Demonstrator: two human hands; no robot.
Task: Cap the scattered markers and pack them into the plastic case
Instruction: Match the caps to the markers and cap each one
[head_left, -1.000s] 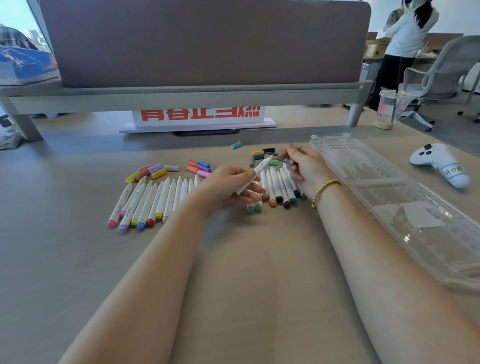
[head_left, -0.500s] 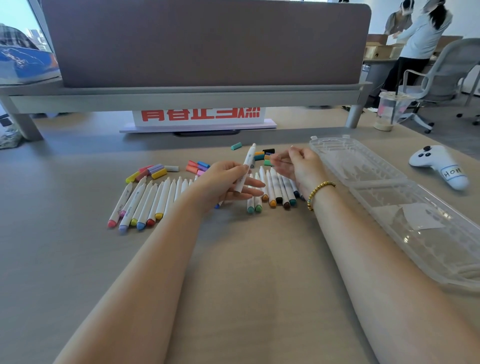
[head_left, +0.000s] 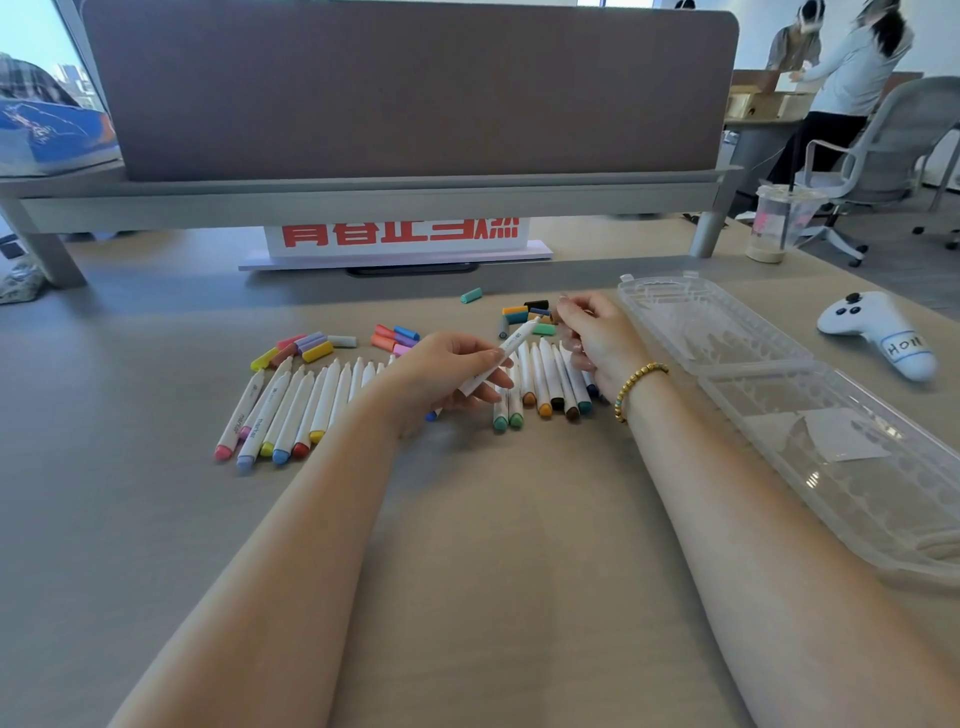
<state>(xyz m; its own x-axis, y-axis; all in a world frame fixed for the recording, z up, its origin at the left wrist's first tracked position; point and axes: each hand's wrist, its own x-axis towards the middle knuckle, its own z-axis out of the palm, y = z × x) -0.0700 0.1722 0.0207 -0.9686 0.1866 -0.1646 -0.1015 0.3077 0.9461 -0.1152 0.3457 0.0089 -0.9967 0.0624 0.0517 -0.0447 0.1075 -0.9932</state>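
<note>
My left hand (head_left: 447, 369) grips a white uncapped marker (head_left: 514, 343), its tip aimed up and right at a pile of loose caps (head_left: 524, 314). My right hand (head_left: 597, 338) hovers over that pile with fingers pinched; I cannot tell whether a cap is held. One row of white markers (head_left: 291, 410) lies left of my left hand; another row (head_left: 545, 379) lies under my right hand. More caps (head_left: 306, 348) lie behind the left row, and a pink and orange group (head_left: 395, 338) sits mid-table. The clear plastic case (head_left: 717, 332) lies open at the right.
A single teal cap (head_left: 471, 295) lies apart, farther back. A white game controller (head_left: 878, 332) rests right of the case, and a drink cup (head_left: 779, 223) stands at the desk's far right corner. A sign (head_left: 400, 236) and a partition close the back. People stand beyond a chair.
My left hand has tilted the marker lower again, with its tip toward the cap pile. My right hand has shifted slightly back and up over the caps.
</note>
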